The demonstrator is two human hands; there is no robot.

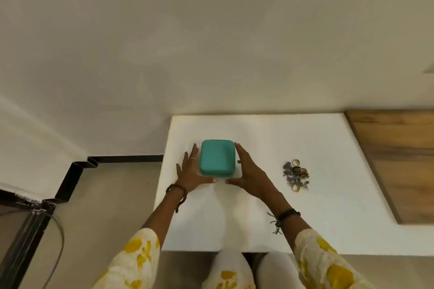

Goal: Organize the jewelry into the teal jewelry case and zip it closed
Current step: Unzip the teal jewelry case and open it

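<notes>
- While the teal jewelry case (pixel 217 157) is lying shut and flat on the white desk (pixel 328 213), toward its left edge and nearer the far edge than the near one, both hands are bracketing it.
- Left hand (pixel 190 171) is lying along the case's left side, fingers straight and spread, pointing away from the person; thumb is reaching in under the case's near edge. Nothing is being gripped, the hand is just resting flat against it.
- Right hand (pixel 250 172) is mirroring that on the case's right side: fingers straight, thumb pointing in along the near edge. Wide and relaxed, not curling round anything.
- The two thumb tips are sitting close together just in front of the case, not touching.
- Jewelry pile (pixel 295 176) is sitting on the desk well to the right of the case, apart from both hands: tangled chains plus a few gold rings or hoops; individual pieces are too small to separate.
- A ring is showing on one left finger; dark bracelets are sitting on both wrists (pixel 288 214).
- A wooden panel (pixel 397 159) is lying along the desk's right edge.
- Sleeves (pixel 141 256) are showing white with yellow print.
</notes>
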